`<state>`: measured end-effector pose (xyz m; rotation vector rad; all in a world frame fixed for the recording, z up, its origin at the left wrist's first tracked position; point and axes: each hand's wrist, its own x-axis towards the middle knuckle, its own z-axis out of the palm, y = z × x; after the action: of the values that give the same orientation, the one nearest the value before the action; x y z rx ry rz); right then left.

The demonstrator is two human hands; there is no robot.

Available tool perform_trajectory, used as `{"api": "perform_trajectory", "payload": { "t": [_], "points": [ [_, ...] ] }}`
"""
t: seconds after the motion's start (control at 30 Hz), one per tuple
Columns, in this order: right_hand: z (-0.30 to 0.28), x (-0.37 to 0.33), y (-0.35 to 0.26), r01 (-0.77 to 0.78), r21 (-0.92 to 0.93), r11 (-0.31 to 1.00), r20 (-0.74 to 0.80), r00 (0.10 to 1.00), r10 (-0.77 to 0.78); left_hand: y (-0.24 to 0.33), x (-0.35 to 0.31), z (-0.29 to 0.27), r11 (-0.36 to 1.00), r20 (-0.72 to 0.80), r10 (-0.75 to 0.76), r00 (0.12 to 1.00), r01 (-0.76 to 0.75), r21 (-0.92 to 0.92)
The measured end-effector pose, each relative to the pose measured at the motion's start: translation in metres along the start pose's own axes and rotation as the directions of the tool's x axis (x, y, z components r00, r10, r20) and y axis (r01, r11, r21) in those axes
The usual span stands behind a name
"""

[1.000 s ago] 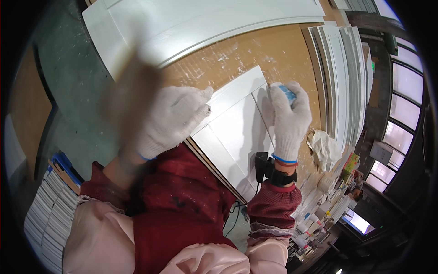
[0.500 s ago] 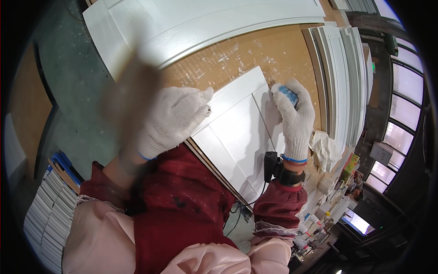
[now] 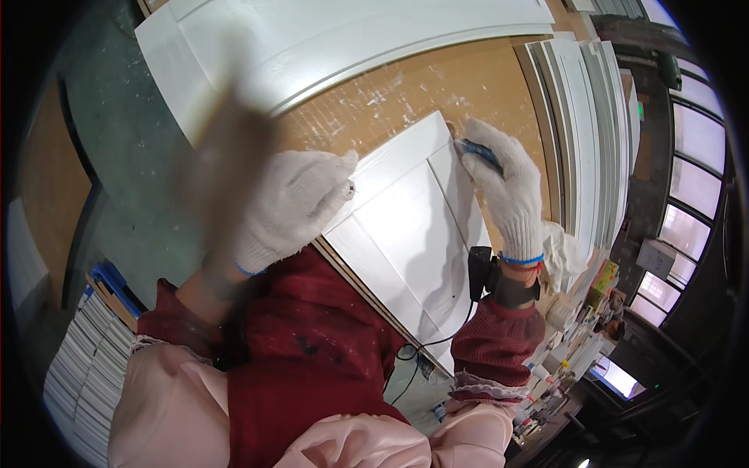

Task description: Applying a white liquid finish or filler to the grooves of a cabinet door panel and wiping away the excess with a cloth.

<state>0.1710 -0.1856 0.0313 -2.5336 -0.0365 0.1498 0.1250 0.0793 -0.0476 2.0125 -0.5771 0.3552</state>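
A white framed cabinet door panel (image 3: 402, 238) lies slanted before me, its near edge against my dark red apron (image 3: 312, 327). At its left edge is my left hand (image 3: 292, 203) in a white knit glove, fingers bent together and thumb toward the panel; its grip on the edge is partly hidden. My right hand (image 3: 507, 183), gloved alike, is closed around a small blue pad (image 3: 481, 154). That pad sits at the panel's far right edge, near the corner. My fingers cover part of it. A blurred brown shape (image 3: 234, 156) close to the camera hides part of my left wrist.
The panel rests on a brown, white-scuffed tabletop (image 3: 413, 86). A larger white panel (image 3: 312, 47) lies beyond. Several white panels (image 3: 581, 132) stand at the right, with a crumpled white cloth (image 3: 563, 257) nearby. A black device (image 3: 480, 269) with a cable is on my right wrist.
My right hand and the blue pad have moved slightly right and away from me, and the pad has tilted. My left hand has stayed nearly in place at the panel's edge.
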Motion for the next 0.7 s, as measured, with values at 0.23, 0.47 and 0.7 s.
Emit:
{"api": "perform_trajectory", "payload": {
  "t": [0.23, 0.47, 0.7],
  "points": [
    [-0.007, -0.007, 0.001, 0.006, -0.043, 0.999, 0.025, 1.000, -0.005, 0.003, 0.001, -0.003, 0.998, 0.003, -0.064, 0.998, 0.064, -0.010],
    [-0.004, 0.001, -0.006, 0.098, -0.143, 0.985, 0.045, 0.995, -0.092, 0.000, -0.005, 0.000, 0.996, -0.011, -0.084, 0.996, 0.085, 0.033],
    [-0.008, -0.001, -0.006, 0.043, -0.088, 0.995, 0.010, 0.999, -0.043, 0.001, -0.003, 0.001, 0.997, -0.015, -0.074, 0.997, 0.075, 0.024]
  ]
}}
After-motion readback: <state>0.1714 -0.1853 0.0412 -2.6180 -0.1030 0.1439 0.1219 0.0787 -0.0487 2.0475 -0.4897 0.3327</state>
